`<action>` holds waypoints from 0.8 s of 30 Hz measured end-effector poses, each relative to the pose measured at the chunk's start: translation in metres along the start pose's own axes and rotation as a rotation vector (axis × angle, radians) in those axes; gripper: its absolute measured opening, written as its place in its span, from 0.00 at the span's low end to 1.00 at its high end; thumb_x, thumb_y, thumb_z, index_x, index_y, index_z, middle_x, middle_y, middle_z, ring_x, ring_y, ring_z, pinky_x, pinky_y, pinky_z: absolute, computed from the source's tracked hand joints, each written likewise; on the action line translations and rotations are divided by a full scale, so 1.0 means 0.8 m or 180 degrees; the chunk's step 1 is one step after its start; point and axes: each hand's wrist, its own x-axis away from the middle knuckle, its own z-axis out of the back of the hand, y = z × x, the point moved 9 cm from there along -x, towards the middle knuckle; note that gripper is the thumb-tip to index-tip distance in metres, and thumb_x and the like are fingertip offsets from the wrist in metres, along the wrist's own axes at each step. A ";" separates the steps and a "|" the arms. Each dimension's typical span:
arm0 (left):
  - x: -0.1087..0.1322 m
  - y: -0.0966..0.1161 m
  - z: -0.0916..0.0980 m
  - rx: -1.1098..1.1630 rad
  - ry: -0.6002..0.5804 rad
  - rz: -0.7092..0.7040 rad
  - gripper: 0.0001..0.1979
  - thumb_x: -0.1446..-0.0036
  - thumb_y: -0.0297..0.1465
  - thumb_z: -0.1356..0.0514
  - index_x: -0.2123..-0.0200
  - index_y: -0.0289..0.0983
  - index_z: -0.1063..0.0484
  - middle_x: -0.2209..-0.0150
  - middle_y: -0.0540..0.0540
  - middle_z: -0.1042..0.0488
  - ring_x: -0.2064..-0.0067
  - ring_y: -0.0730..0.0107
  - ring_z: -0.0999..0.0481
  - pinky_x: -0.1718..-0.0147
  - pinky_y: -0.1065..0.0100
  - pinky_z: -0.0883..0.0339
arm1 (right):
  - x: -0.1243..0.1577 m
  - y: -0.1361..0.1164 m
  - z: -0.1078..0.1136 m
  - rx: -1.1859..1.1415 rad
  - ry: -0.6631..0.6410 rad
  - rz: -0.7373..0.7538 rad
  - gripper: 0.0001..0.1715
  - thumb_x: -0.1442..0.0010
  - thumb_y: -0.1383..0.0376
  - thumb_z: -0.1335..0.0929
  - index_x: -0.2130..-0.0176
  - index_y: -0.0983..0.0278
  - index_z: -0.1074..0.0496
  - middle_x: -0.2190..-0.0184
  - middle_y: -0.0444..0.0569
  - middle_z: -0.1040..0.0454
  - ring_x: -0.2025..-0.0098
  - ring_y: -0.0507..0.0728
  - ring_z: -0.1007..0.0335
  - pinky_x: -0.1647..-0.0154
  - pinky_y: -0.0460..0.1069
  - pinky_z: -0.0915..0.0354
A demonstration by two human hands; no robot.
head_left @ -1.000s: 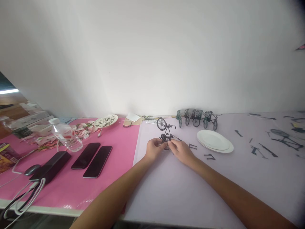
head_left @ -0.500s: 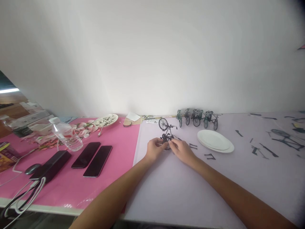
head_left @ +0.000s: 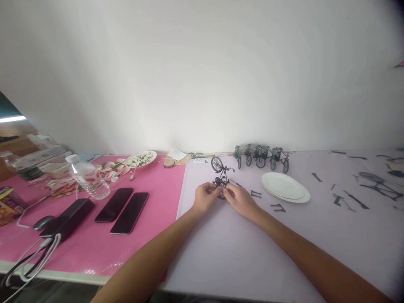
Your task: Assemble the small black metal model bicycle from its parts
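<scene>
A small black model bicycle is held between both hands above the pale table, one wheel pointing up and away. My left hand pinches it from the left near the lower wheel. From the right, the fingers of my right hand close on the same lower part. The fingertips hide much of that wheel. Just right of the hands lie a thin dark rod and small black forked parts.
Several finished model bicycles stand along the wall. White plates lie to the right, with loose black parts beyond. On the pink cover are two phones, a black power strip, a bottle and a patterned plate.
The model bicycle's upper wheel and handlebar have shifted very slightly. Both hands keep their grip in nearly the same place.
</scene>
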 end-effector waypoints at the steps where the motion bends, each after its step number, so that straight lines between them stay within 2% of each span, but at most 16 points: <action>1: 0.000 0.000 -0.001 0.0003 -0.0013 -0.0006 0.16 0.44 0.41 0.30 0.65 0.33 0.23 0.69 0.40 0.17 0.67 0.62 0.16 0.70 0.68 0.24 | 0.000 0.000 0.001 -0.0010 0.0004 -0.0015 0.19 0.31 0.56 0.38 0.73 0.58 0.38 0.77 0.44 0.27 0.76 0.55 0.32 0.72 0.48 0.42; 6: 0.000 -0.001 -0.002 -0.0031 -0.0072 -0.0065 0.17 0.41 0.43 0.32 0.64 0.33 0.21 0.68 0.40 0.17 0.67 0.62 0.17 0.70 0.68 0.24 | 0.000 0.002 0.002 -0.0090 -0.0064 -0.0076 0.22 0.29 0.54 0.41 0.74 0.58 0.40 0.78 0.45 0.27 0.75 0.56 0.31 0.71 0.49 0.40; 13: -0.003 -0.005 0.001 -0.0100 -0.0015 -0.0144 0.16 0.42 0.42 0.32 0.63 0.33 0.20 0.65 0.40 0.17 0.66 0.63 0.17 0.70 0.68 0.25 | -0.001 0.003 0.000 -0.0075 -0.0061 0.0011 0.13 0.35 0.59 0.36 0.72 0.58 0.37 0.75 0.44 0.25 0.71 0.57 0.29 0.68 0.49 0.38; 20: -0.002 -0.005 0.000 -0.0152 -0.0015 -0.0129 0.15 0.42 0.41 0.32 0.63 0.33 0.20 0.66 0.40 0.17 0.67 0.63 0.18 0.69 0.69 0.26 | -0.002 0.000 0.002 -0.0124 -0.0040 -0.0024 0.22 0.30 0.55 0.39 0.75 0.58 0.39 0.78 0.45 0.27 0.75 0.56 0.31 0.71 0.49 0.39; 24: -0.001 -0.006 -0.001 -0.0097 -0.0067 -0.0127 0.15 0.42 0.41 0.32 0.63 0.33 0.20 0.66 0.40 0.17 0.66 0.63 0.17 0.68 0.69 0.25 | -0.002 0.003 0.002 -0.0179 -0.0046 -0.0038 0.23 0.29 0.55 0.40 0.75 0.58 0.39 0.79 0.45 0.27 0.76 0.56 0.30 0.71 0.49 0.38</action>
